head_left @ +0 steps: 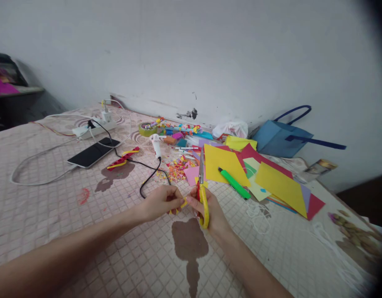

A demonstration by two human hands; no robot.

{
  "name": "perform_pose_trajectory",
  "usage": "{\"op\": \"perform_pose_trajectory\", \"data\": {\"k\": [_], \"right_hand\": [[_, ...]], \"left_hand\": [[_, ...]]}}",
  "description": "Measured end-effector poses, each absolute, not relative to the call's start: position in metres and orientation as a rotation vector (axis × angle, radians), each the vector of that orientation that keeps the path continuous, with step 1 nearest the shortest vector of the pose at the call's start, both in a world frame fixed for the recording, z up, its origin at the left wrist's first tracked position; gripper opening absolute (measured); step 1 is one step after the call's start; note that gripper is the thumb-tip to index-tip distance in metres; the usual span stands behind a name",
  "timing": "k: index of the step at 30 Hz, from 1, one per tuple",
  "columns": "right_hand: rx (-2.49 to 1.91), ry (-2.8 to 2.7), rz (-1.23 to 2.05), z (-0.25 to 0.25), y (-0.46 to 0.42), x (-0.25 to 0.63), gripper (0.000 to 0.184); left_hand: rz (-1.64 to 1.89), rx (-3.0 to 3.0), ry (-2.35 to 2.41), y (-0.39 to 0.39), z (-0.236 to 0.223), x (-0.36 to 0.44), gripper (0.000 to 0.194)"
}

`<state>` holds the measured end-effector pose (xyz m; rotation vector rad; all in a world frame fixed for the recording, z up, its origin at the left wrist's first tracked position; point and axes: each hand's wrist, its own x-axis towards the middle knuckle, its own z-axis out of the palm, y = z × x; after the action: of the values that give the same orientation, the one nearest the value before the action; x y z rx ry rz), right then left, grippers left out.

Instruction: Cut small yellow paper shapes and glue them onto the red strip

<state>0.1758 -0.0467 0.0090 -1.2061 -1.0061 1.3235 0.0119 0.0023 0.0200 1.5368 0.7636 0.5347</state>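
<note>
Over the middle of the table my two hands meet at a small strip of yellow paper (184, 203). My left hand (165, 201) pinches one end of it between thumb and fingers. My right hand (211, 207) pinches the other end, and it also holds a pair of scissors (201, 178) with yellow and red handles. The scissors' blades point away from me, and I cannot make out whether they are parted. A bit of yellow shows below the left fingers; its shape is mostly hidden.
Yellow sheets (225, 163), a green cutter (234, 183) and paper scraps (177, 170) lie beyond my hands. A white glue gun (155, 145) trails a black cable. At left are a phone (94, 153), a power strip (94, 129) and a red-yellow paper piece (123, 159). A blue bag (279, 138) stands back right.
</note>
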Motion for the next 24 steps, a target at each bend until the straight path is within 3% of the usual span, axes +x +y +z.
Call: {"op": "perform_pose_trajectory", "data": {"k": [10,14,24], "right_hand": [[-1.272,-1.027,1.149,0.011,-0.04,0.19,0.029],[-1.276,-0.982,1.134,0.012,-0.037,0.195,0.03],[-1.268,-1.004,1.135,0.012,-0.039,0.194,0.03]], "left_hand": [[0.649,2.06,0.903,0.014,0.02,0.0,0.013],[0.508,2.302,0.919,0.013,0.014,-0.002,0.01],[0.477,2.358,0.918,0.002,0.014,0.003,0.002]]}}
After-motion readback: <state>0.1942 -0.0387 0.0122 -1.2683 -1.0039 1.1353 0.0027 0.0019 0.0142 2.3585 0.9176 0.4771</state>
